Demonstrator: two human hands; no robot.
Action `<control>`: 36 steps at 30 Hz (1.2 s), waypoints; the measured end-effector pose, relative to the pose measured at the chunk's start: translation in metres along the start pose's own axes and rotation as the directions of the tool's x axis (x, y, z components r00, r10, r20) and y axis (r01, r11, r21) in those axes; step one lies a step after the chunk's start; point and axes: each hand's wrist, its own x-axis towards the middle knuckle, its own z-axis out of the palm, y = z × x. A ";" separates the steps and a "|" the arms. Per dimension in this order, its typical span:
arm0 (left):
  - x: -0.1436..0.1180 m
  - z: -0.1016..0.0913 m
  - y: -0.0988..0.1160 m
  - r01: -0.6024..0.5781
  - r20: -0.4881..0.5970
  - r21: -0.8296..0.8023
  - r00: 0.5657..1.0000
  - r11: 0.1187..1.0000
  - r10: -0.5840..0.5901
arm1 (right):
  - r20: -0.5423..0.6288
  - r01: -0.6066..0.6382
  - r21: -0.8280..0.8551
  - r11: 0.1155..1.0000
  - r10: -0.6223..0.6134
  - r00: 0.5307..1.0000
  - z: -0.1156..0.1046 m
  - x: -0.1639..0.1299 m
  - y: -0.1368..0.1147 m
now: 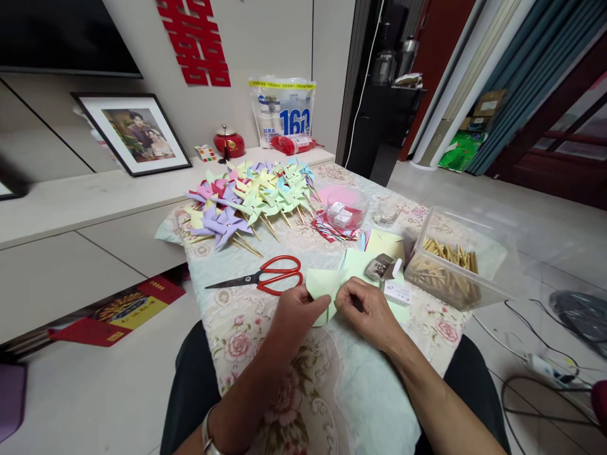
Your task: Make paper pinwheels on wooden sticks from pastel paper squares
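A pale green sheet of paper [326,282], curled and partly folded, is between my hands above the table. My left hand [300,311] grips its left side, thumb on top. At its right side, my right hand [363,308] is closed with thumb and forefinger pinched against the paper; whether anything small is in the pinch is hidden. Red-handled scissors [265,276] lie just beyond my left hand, blades pointing left. To the right of my right hand sit a small opened box of pins [380,268] and a white box [397,292], on top of more green paper sheets [358,260].
Finished paper pinwheels [265,196] on sticks are heaped at the back left. A clear plastic bin [441,278] of wooden sticks stands at the right edge. Behind are a round clear container [348,208] and patterned paper strips [329,229]. A floral tablecloth [256,335] covers the table.
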 end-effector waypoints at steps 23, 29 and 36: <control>0.000 0.004 -0.005 -0.015 -0.062 0.014 0.998 1.000 0.015 | -0.008 -0.017 0.037 0.999 0.018 1.000 0.000 -0.001 0.000; 0.001 -0.012 0.010 0.054 0.080 0.087 0.995 0.995 -0.061 | -0.234 0.007 0.308 0.951 0.068 0.970 -0.007 -0.003 0.009; 0.011 -0.029 0.035 0.099 0.350 0.356 0.908 0.929 -0.230 | 0.019 -0.086 0.704 0.705 0.102 0.995 -0.010 -0.001 0.015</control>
